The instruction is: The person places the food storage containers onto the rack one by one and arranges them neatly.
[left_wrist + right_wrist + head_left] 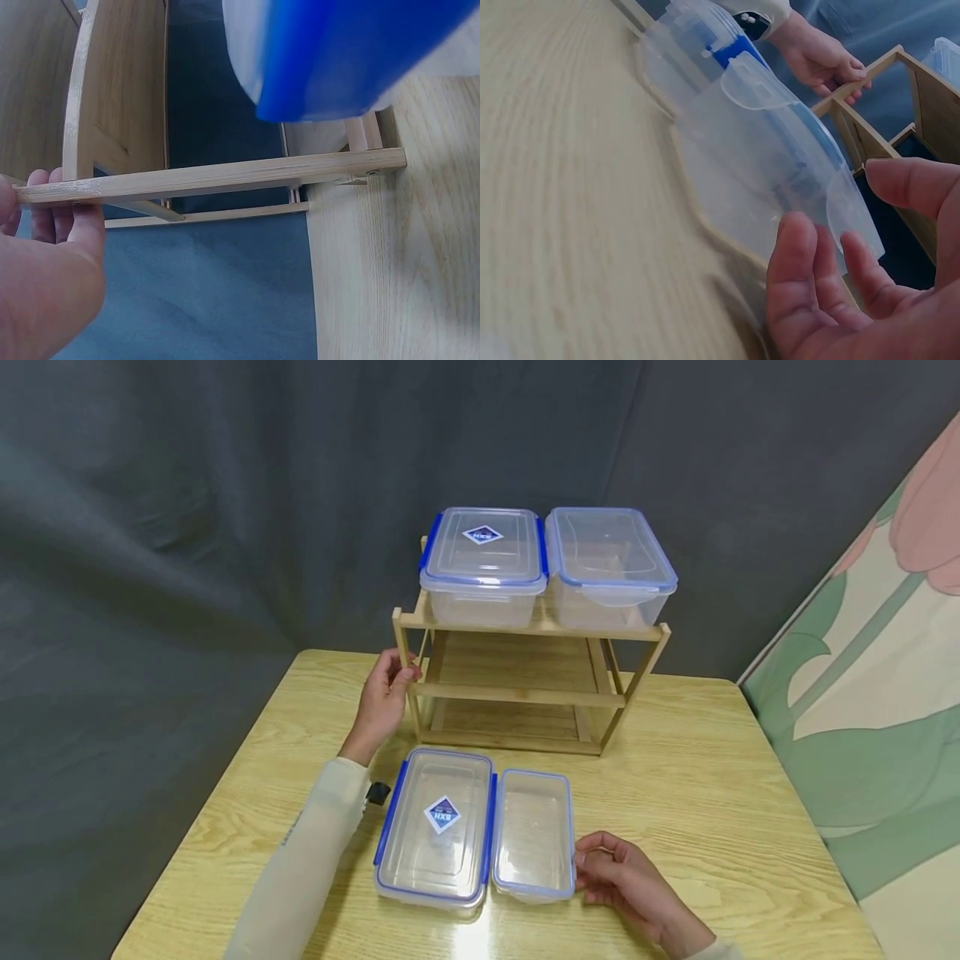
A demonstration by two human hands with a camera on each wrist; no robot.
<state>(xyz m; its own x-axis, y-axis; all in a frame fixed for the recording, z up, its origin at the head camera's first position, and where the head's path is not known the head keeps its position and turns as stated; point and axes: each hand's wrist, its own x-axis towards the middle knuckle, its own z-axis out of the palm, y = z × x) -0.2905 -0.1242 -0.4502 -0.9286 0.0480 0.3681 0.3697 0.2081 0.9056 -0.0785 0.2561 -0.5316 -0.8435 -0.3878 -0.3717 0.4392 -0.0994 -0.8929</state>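
My left hand (pixel 384 700) grips the left front post of a wooden shelf rack (pixel 517 696), fingers and thumb around the wood (pixel 210 180) in the left wrist view. My right hand (pixel 622 881) is beside the right edge of a small clear food container (pixel 534 831) with a pale blue rim. In the right wrist view, its loosely bent fingers (pixel 793 262) are spread around nothing, close to the container's wall. Against that container's left side lies a larger clear container (pixel 457 777) with dark blue side clips and a diamond label.
Two deeper clear containers stand on the rack's top: a dark-blue-clipped one (pixel 483 564) on the left, a pale-rimmed one (pixel 611 560) on the right. The rack stands at the back of the wooden table (pixel 720 793), before a dark curtain (pixel 225 527). A flowered cloth (pixel 885 652) hangs at right.
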